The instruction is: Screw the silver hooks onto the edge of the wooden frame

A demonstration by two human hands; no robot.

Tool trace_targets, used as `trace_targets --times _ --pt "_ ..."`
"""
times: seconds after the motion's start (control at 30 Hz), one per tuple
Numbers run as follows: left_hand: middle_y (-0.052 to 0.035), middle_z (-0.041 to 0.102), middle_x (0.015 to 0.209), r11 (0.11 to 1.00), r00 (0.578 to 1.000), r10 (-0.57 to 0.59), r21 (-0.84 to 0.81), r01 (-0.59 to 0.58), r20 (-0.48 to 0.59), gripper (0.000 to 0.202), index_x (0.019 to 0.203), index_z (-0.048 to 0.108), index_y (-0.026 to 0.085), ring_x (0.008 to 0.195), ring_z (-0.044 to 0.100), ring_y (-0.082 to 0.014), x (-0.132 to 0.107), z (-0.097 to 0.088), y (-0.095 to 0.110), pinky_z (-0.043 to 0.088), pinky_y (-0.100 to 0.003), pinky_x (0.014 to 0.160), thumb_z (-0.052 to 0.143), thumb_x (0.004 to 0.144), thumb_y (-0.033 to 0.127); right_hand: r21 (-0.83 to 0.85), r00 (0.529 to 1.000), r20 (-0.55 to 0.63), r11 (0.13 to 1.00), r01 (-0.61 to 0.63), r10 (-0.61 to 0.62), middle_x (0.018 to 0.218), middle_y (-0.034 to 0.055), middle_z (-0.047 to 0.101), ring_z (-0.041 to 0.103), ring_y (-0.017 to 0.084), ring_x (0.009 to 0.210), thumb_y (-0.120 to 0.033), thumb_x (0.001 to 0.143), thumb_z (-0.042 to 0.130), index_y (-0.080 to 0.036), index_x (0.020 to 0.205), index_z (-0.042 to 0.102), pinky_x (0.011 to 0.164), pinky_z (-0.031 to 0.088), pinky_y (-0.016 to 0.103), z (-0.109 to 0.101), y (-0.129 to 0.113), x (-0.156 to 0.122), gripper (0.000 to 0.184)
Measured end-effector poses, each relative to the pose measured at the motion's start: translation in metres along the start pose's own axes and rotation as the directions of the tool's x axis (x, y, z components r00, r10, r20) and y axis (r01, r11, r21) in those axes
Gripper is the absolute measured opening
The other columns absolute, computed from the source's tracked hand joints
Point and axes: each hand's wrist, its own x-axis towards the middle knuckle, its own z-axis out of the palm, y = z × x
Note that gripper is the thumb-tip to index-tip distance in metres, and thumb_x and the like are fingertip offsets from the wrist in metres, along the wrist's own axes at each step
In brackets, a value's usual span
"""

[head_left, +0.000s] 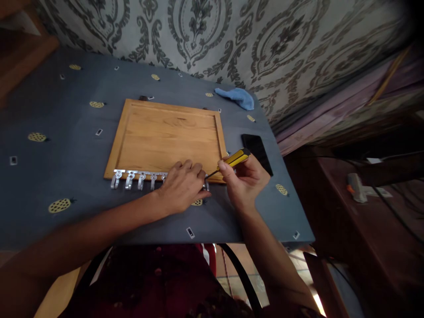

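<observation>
A framed wooden board (168, 137) lies flat on the table, with a metal hook rail (141, 179) along its near edge. Several silver hooks hang from the rail over that edge. My left hand (182, 187) is closed over the right part of the rail, covering some of the hooks, its thumb beside a hook near the right end. A yellow and black screwdriver (236, 159) is gripped in my right hand (247, 181). Its shaft slants down left, and the tip meets the rail close to my left fingertips. The screw under the tip is too small to make out.
A blue cloth (240, 98) lies at the table's back right corner. To the right of the board rests a black phone (255, 148). A patterned curtain (205, 35) hangs behind the grey tablecloth (73, 163). Dark red furniture (351, 212) stands to the right.
</observation>
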Motion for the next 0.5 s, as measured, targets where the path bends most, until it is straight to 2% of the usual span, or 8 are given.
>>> trace_targets --times 0.13,0.3,0.33,0.5 --pt "-0.0109 0.064 0.102 1.0 1.0 0.0 -0.006 0.0 -0.014 0.046 0.106 0.064 0.011 0.102 0.058 -0.0289 -0.0002 0.0016 -0.0003 0.044 -0.038 0.081 0.058 0.09 0.053 -0.018 0.999 -0.02 0.999 0.043 -0.044 0.061 -0.0047 0.053 0.048 0.01 0.054 -0.037 0.08 0.075 -0.022 0.069 0.059 0.052 0.043 0.026 0.0005 -0.0034 0.0001 0.025" --pt "-0.0107 0.064 0.104 1.0 1.0 -0.005 0.0 0.005 -0.01 0.044 0.103 0.064 0.011 0.104 0.057 -0.0291 0.0 0.001 0.0 0.042 -0.037 0.082 0.057 0.091 0.053 0.015 0.968 -0.239 0.996 0.088 -0.082 0.063 -0.0046 0.057 0.047 0.008 0.046 -0.041 0.084 0.07 -0.023 0.08 0.066 0.043 0.04 0.024 -0.0007 -0.0088 -0.0006 0.019" --pt "-0.0107 0.064 0.104 1.0 1.0 -0.004 -0.002 0.005 0.004 0.044 0.102 0.064 0.011 0.104 0.057 -0.029 0.0002 -0.0001 0.0 0.042 -0.037 0.082 0.057 0.091 0.053 0.019 0.964 -0.251 0.996 0.091 -0.084 0.064 -0.0045 0.058 0.047 0.008 0.046 -0.041 0.085 0.07 -0.024 0.081 0.067 0.042 0.04 0.023 -0.001 -0.0096 -0.0009 0.018" --pt "-0.011 0.064 0.103 1.0 0.999 -0.01 -0.006 0.01 0.043 0.044 0.103 0.064 0.011 0.104 0.057 -0.0296 0.001 -0.0042 0.0001 0.042 -0.038 0.082 0.056 0.091 0.052 -0.067 0.991 -0.088 0.993 0.099 -0.105 0.066 -0.003 0.06 0.05 0.011 0.051 -0.033 0.084 0.072 -0.024 0.078 0.064 0.048 0.042 0.027 -0.003 -0.0092 -0.0021 0.013"
